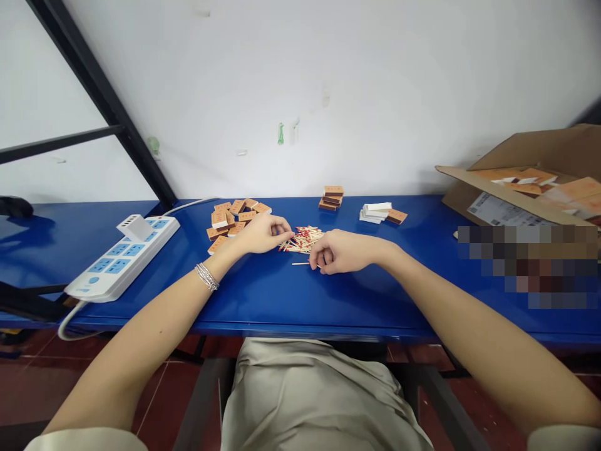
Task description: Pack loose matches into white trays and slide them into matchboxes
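Between two bare hands, a loose heap of matches [307, 237] lies on a glossy blue tabletop [291, 300]. The left hand [265, 233] rests at the heap's left edge, thumb and forefinger tips close together by the red match heads; whether they pinch a match, I cannot tell. The right hand [345, 250] is at the heap's near right side, its fingers curled inward. A single matchstick [299, 264] sticks out leftward from beneath those fingertips, just nearer than the heap; whether it is gripped or merely touched is unclear.

The matches are thin, straight, pale wooden sticks, crossing at many angles. Left of the heap, orange-and-brown cardboard matchboxes [219, 219] lie jumbled; beyond it stands a small neat stack of matchboxes [333, 190]. Far right of the heap are smooth white oblong boxes [377, 208]. A silvery, multi-strand bracelet [206, 276] circles the left wrist.
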`<state>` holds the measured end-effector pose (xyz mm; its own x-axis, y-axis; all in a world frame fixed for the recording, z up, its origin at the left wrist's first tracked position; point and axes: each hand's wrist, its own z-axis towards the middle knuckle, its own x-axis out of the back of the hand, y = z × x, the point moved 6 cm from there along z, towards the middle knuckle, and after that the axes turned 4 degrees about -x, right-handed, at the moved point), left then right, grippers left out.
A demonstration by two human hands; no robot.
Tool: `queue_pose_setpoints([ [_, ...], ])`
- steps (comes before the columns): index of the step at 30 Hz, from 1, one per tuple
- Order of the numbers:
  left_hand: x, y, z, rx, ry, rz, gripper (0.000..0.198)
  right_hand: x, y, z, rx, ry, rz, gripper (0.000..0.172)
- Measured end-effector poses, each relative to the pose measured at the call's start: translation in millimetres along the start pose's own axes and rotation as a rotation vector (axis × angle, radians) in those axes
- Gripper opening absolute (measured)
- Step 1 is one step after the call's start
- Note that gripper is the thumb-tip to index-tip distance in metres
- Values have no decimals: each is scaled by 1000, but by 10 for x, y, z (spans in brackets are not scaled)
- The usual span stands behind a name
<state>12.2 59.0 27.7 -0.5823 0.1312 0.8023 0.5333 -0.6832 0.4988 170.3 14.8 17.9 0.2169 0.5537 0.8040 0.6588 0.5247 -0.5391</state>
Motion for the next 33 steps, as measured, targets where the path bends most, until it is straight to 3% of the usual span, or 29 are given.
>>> queue_pose_setpoints([
  [6, 31, 18, -27, 10, -41, 18, 23, 71, 18, -11, -40, 115, -21, 16],
  [13, -30, 115, -50, -14, -164, -38, 19, 96, 2, -4, 9, 194, 3, 34],
  [20, -91, 85, -59, -30, -227, -78, 20, 138, -28, -15, 35, 248, -16, 20],
  [25, -27, 10, -57, 23, -229, -77, 20, 109, -16, 29, 88, 305, 136, 18],
  [30, -33, 4, -68, 8, -257, -92, 25, 63, -11, 111, 131, 466, 187, 15],
  [33, -53, -11, -58, -15, -253, -79, 24, 14, -27, 156, 126, 490, 135, 15],
])
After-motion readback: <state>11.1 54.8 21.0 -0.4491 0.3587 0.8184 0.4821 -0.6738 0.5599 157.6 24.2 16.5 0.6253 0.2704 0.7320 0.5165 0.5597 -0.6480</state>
